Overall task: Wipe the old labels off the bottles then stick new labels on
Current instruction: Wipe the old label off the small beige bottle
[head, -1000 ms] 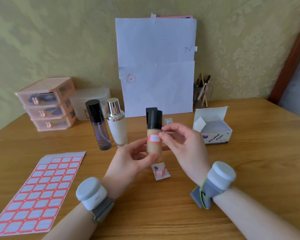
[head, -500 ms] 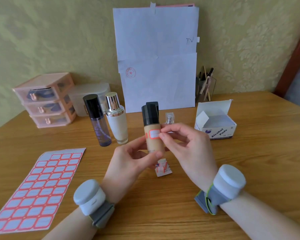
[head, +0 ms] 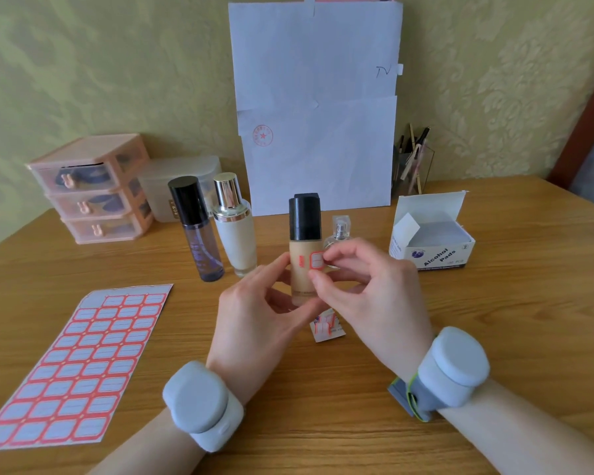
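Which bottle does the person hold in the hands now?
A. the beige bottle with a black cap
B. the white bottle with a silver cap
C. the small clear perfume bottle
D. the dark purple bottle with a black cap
A: the left hand holds the beige bottle, while the right hand pinches a red-edged label at its front.

A person's left hand (head: 254, 320) grips a beige foundation bottle (head: 302, 246) upright while the right hand (head: 367, 293) pinches a red-bordered label (head: 317, 261) against its front. A label sheet (head: 72, 368) lies left of the left hand. An open alcohol pads box (head: 436, 248) stands beyond the right hand.
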Available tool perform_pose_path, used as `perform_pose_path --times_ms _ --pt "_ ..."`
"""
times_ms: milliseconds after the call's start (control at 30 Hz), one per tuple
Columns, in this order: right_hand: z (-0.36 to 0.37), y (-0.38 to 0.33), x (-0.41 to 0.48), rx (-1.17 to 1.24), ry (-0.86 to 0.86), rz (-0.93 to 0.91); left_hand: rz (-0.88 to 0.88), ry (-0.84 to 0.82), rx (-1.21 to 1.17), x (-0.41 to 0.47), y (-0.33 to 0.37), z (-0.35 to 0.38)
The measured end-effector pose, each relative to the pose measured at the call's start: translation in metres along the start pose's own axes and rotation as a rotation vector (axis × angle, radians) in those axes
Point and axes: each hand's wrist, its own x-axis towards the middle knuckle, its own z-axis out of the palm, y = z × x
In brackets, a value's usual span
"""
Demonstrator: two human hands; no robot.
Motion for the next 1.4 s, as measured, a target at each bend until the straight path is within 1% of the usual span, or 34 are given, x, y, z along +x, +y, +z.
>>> perform_pose_path --times_ms 200,500,700,867,1267,1400 --pt "0.0014 -0.0004 -0.0023 -0.056 -0.009 0.004 0.068 0.023 0.071 -0.0003 -0.0024 0.0019" --pt "0.0014 -0.0011 -0.0034 -0.087 -0.032 -0.011 0.029 0.008 0.088 -0.0009 -0.0047 0.0037" --pt "0.0021 -0.002 -0.0018 -0.073 -0.015 -0.042 -0.003 0.004 0.084 -0.002 -0.0028 0.004" --pt "0.0026 -0.0022 -0.0024 -0.043 0.001 -0.056 0.0 -0.005 0.098 -0.002 -0.0017 0.0028" --pt "0.0045 0.0003 -0.003 -0.074 0.002 -0.045 0.031 -0.009 0.128 -0.0025 -0.0014 0.0032" --pt "0.0036 0.0032 -0.0011 -0.115 -0.008 -0.041 -0.03 -0.018 0.111 -0.0017 -0.0036 0.0047"
